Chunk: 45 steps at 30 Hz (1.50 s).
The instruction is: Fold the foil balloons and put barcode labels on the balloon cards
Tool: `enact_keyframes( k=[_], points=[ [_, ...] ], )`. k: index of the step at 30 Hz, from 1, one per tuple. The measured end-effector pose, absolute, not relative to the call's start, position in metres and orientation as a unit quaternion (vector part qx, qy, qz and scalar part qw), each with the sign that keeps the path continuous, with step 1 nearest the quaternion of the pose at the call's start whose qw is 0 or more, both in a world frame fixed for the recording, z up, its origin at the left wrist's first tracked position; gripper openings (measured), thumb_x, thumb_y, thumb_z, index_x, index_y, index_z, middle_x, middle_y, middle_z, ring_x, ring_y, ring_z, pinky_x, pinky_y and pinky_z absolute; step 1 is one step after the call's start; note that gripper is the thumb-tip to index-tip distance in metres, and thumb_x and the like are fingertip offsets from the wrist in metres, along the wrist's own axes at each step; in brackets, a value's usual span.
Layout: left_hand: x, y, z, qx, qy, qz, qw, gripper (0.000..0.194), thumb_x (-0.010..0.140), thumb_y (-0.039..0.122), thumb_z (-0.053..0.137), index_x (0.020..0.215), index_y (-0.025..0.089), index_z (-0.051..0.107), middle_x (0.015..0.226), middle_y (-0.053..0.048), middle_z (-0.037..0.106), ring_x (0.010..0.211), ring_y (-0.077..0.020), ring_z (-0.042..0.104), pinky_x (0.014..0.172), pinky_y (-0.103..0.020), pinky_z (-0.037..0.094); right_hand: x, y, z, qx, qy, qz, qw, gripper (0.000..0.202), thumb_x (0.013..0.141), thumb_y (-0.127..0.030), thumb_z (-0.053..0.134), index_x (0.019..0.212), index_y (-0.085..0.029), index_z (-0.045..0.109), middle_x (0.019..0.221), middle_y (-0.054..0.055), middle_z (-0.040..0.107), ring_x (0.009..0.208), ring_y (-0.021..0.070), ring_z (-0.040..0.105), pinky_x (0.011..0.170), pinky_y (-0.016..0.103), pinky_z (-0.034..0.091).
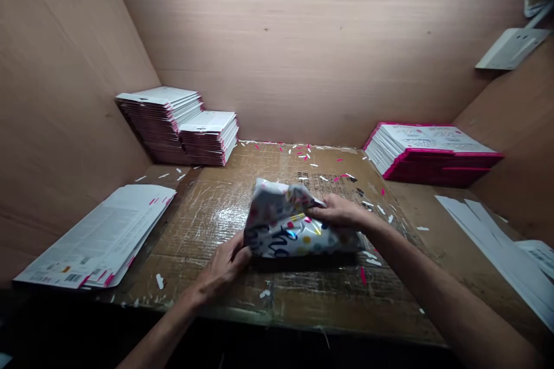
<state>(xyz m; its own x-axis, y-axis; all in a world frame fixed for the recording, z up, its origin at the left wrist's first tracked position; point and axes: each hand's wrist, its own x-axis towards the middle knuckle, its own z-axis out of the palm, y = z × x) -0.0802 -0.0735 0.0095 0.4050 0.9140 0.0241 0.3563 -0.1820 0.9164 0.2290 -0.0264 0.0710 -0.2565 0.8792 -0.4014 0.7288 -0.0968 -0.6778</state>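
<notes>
A shiny white plastic packet [303, 236], printed with coloured dots and dark blue lettering, is held just over the middle of the cardboard-topped table [203, 230]. My left hand [229, 262] grips its lower left corner, thumb toward me and fingers partly hidden behind. On the upper right, my right hand [340, 210] is closed on the packet's crumpled edge. The packet looks soft and creased, and a dark shadow lies under its lower edge. What it contains, if anything, is hidden.
Pink-edged white cards stand in two stacks [160, 121] at the back left, with loose flat cards [99, 236] nearer. Another pink-edged stack [433, 147] fills the back right. White sheets [489, 242] lie at right. Small paper scraps [307, 155] litter the table. Wooden walls [303, 52] enclose it.
</notes>
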Motion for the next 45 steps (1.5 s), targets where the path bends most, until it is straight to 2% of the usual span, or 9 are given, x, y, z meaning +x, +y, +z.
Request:
enact_keyframes(
  k=[6, 10, 13, 16, 22, 28, 32, 39, 45],
  points=[
    [-0.060, -0.064, -0.020, 0.608, 0.555, 0.379, 0.422, 0.057, 0.083, 0.042, 0.059, 0.131, 0.012, 0.050, 0.079, -0.006, 0.075, 0.083, -0.0248, 0.071, 0.078, -0.036, 0.055, 0.248, -0.054, 0.033, -0.722, -0.533, 0.329, 0.295, 0.048, 0.076, -0.062, 0.059, 0.082, -0.015, 0.066, 0.073, 0.004, 0.066, 0.062, 0.0152, 0.057, 0.050, 0.022, 0.040],
    [-0.058, -0.059, -0.026, 0.611, 0.581, 0.378, 0.381, 0.067, 0.080, 0.033, 0.062, 0.139, 0.011, 0.037, 0.098, -0.011, 0.073, 0.073, -0.0197, 0.071, 0.071, -0.033, 0.057, 0.259, -0.089, -0.009, -0.747, -0.522, 0.220, 0.348, 0.052, 0.080, -0.066, 0.049, 0.071, -0.017, 0.062, 0.058, 0.000, 0.057, 0.054, 0.0142, 0.050, 0.046, 0.023, 0.034],
    [-0.055, -0.060, -0.027, 0.625, 0.596, 0.378, 0.333, 0.067, 0.077, 0.028, 0.064, 0.136, 0.011, 0.038, 0.120, -0.020, 0.062, 0.066, -0.0171, 0.070, 0.070, -0.037, 0.058, 0.259, -0.086, -0.024, -0.767, -0.538, 0.165, 0.308, 0.049, 0.082, -0.062, 0.046, 0.076, -0.018, 0.065, 0.063, 0.003, 0.063, 0.061, 0.0193, 0.056, 0.054, 0.027, 0.038],
    [-0.050, -0.066, -0.019, 0.645, 0.596, 0.385, 0.284, 0.057, 0.079, 0.022, 0.061, 0.133, 0.014, 0.043, 0.134, -0.022, 0.051, 0.092, -0.0262, 0.069, 0.086, -0.048, 0.054, 0.258, -0.075, -0.025, -0.774, -0.568, 0.142, 0.241, 0.046, 0.084, -0.057, 0.043, 0.081, -0.019, 0.067, 0.072, 0.007, 0.069, 0.069, 0.0241, 0.062, 0.059, 0.030, 0.039],
    [-0.027, -0.069, 0.015, 0.830, 0.477, 0.290, 0.019, 0.049, 0.092, 0.022, 0.046, 0.139, 0.012, 0.042, 0.153, -0.017, 0.035, 0.145, -0.0343, 0.018, 0.114, -0.055, 0.027, 0.256, -0.072, -0.021, -0.773, -0.589, 0.122, 0.202, 0.044, 0.087, -0.054, 0.039, 0.086, -0.020, 0.067, 0.075, 0.009, 0.071, 0.070, 0.0252, 0.064, 0.059, 0.030, 0.038],
    [-0.018, -0.061, -0.013, 0.822, 0.556, 0.112, 0.053, 0.076, 0.094, 0.055, 0.032, 0.140, -0.005, 0.037, 0.149, -0.031, 0.033, 0.141, -0.0416, 0.025, 0.110, -0.058, 0.030, 0.260, -0.068, -0.024, -0.775, -0.588, 0.098, 0.210, 0.046, 0.091, -0.053, 0.037, 0.107, -0.019, 0.064, 0.077, 0.009, 0.070, 0.077, 0.0266, 0.066, 0.061, 0.030, 0.042],
    [-0.020, -0.063, -0.033, 0.812, 0.569, 0.125, 0.017, 0.072, 0.095, 0.052, 0.031, 0.140, -0.003, 0.038, 0.150, -0.029, 0.032, 0.141, -0.0391, 0.024, 0.112, -0.054, 0.029, 0.258, -0.072, -0.023, -0.787, -0.595, 0.029, 0.159, 0.043, 0.094, -0.047, 0.037, 0.111, -0.017, 0.063, 0.075, 0.010, 0.069, 0.071, 0.0278, 0.066, 0.062, 0.034, 0.044],
    [-0.017, -0.065, -0.033, 0.818, 0.560, 0.127, -0.012, 0.065, 0.094, 0.045, 0.038, 0.140, -0.001, 0.040, 0.148, -0.029, 0.037, 0.141, -0.0394, 0.025, 0.111, -0.056, 0.026, 0.217, -0.092, -0.001, -0.480, -0.860, -0.123, 0.121, 0.037, 0.090, -0.029, 0.050, 0.124, -0.014, 0.054, 0.127, 0.016, 0.058, 0.116, 0.0303, 0.053, 0.102, 0.047, 0.039],
    [-0.019, -0.038, -0.010, 0.854, 0.509, 0.105, -0.005, 0.063, 0.093, 0.046, 0.042, 0.137, 0.000, 0.044, 0.147, -0.027, 0.040, 0.138, -0.0405, 0.032, 0.109, -0.059, 0.029, 0.194, -0.095, -0.007, -0.560, -0.817, -0.134, -0.016, 0.033, 0.083, 0.002, 0.036, 0.105, -0.009, 0.059, 0.098, 0.020, 0.067, 0.087, 0.0277, 0.065, 0.073, 0.038, 0.054]
  ],
)
